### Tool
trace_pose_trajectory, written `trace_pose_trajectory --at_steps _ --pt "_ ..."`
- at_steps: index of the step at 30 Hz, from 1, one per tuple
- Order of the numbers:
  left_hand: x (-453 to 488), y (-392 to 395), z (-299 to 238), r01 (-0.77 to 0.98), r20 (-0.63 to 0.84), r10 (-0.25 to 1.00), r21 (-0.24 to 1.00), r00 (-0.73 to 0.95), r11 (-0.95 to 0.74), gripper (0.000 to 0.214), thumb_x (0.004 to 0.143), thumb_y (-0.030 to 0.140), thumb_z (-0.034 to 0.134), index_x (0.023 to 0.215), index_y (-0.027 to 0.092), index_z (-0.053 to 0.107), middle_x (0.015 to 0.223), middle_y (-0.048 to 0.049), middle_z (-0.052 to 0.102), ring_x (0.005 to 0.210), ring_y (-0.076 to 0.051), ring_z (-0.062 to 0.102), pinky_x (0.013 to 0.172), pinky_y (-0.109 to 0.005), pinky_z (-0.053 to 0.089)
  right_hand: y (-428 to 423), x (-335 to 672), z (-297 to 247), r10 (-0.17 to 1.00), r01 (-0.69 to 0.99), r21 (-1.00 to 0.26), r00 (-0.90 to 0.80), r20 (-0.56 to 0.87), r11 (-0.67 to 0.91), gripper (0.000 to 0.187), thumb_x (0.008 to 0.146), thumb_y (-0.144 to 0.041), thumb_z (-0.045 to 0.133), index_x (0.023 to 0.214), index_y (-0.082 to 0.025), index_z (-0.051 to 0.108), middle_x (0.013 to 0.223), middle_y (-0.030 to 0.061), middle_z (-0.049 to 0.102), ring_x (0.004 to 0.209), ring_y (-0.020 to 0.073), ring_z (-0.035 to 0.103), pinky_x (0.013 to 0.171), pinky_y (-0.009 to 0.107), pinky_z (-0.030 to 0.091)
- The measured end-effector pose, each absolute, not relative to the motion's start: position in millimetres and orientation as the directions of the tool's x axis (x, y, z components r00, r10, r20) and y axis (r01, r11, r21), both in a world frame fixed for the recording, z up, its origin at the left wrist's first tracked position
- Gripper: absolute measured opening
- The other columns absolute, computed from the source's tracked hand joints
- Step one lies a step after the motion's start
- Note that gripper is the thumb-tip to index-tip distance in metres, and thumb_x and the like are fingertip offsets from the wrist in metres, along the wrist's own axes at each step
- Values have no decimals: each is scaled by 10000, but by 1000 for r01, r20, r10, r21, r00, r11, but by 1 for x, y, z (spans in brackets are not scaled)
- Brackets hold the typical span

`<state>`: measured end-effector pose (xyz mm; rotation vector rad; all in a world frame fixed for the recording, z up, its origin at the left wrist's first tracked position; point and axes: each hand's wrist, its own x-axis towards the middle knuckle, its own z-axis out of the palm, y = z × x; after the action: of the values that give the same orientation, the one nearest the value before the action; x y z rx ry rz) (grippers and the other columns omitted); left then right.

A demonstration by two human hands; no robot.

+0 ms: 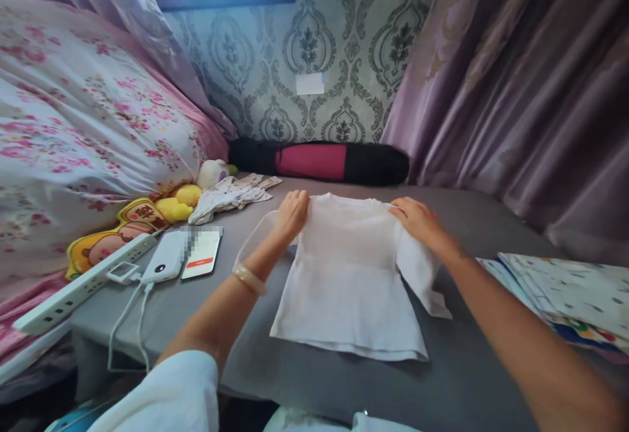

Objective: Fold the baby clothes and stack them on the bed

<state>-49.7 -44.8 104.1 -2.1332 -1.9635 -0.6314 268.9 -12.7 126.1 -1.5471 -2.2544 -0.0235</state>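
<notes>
A small white long-sleeved shirt (351, 274) lies spread on the grey surface in front of me, its neckline pointing away. My left hand (293, 212) pinches the shirt at its left shoulder, fingers closed on the cloth. At the opposite shoulder, my right hand (417, 219) grips the fabric between thumb and fingers. One sleeve hangs down beside the body on the right; the other is partly behind my left forearm. A pale bangle (249, 279) circles my left wrist.
On the left lie a phone (202, 255), a white power bank (164, 255) with cables and a power strip (88, 281). Plush toys (177, 204) and a crumpled patterned cloth (233, 195) sit behind them. Folded fabrics (570, 288) are stacked right. A black-and-pink roll (319, 161) lies against the wall.
</notes>
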Motion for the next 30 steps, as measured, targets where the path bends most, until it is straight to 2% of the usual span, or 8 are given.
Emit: trace_pose_trajectory --at_steps 5,9,14,20,30 --pt "-37 -32 57 995 300 953 85 31 -59 272 970 135 294 1075 116 545 1087 -178 595 1042 -272 525 917 -380 396 -10 252 74 925 951 -31 -290 245 307 312 996 -297 322 1087 -215 609 1092 110 634 953 233 601 751 315 407" --pt "-36 -30 31 997 238 971 63 36 -53 237 910 65 379 1068 118 546 1083 -167 600 1033 -259 540 881 -362 415 -13 243 50 933 962 22 -268 239 271 319 1004 -232 270 1079 -218 579 1119 116 612 1005 230 587 784 315 408" --pt "-38 -34 15 997 240 971 66 24 -41 217 919 91 380 1049 116 552 1039 -170 617 1014 -260 552 868 -358 415 -11 246 19 957 972 -57 -214 196 229 314 1001 -212 276 1087 -192 577 1123 134 616 993 239 597 764 324 415" --pt "-39 -36 13 997 276 961 59 35 -53 223 936 125 365 1073 101 539 1083 -174 604 1032 -270 536 901 -365 393 -6 252 3 951 959 -203 -135 279 196 324 1008 -301 318 1140 -184 589 1133 134 635 1026 242 590 786 311 414" --pt "-41 -38 10 990 317 947 115 41 -81 237 918 83 351 1068 105 534 1067 -179 599 1022 -276 529 872 -376 391 0 254 -3 940 963 -204 -105 323 178 334 981 -312 364 1151 -169 614 1148 141 646 1039 250 584 797 310 411"
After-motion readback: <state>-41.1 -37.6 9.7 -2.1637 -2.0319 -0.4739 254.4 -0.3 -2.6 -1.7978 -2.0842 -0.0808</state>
